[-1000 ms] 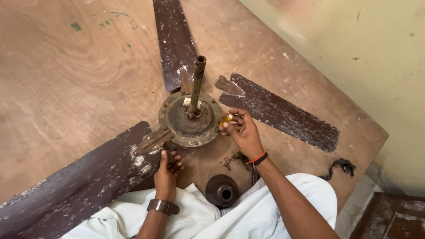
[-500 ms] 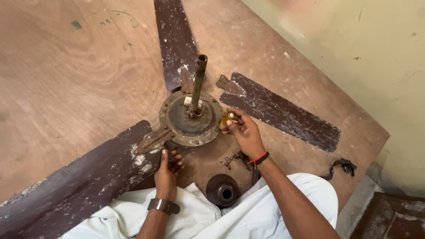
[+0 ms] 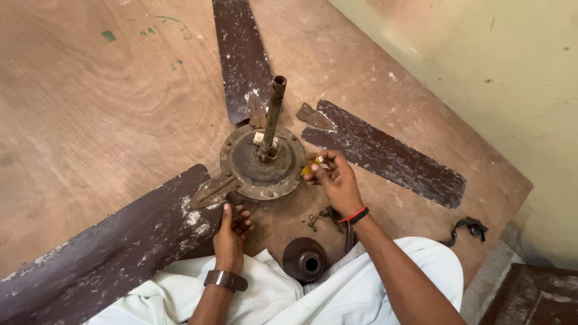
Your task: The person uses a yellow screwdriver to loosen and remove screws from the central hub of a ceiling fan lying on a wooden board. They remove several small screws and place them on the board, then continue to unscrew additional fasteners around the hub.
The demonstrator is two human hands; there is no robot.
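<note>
The right hand (image 3: 337, 180) pinches a small yellow-handled tool (image 3: 311, 167) against the right rim of the rusty round metal fan motor (image 3: 262, 162), mid-floor on the worn brown floor (image 3: 90, 108). The left hand (image 3: 230, 232), fingers loosely curled and holding nothing, rests beside the dark brown fan blade (image 3: 108, 253).

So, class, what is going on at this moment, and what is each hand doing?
A person sits on the floor over an old ceiling fan motor with its rod sticking up and three worn blades spread around it. The right hand holds a small yellow-handled tool at the motor's rim. The left hand rests on the near blade by its bracket. A dark cup-shaped cover lies near the person's lap.
</note>
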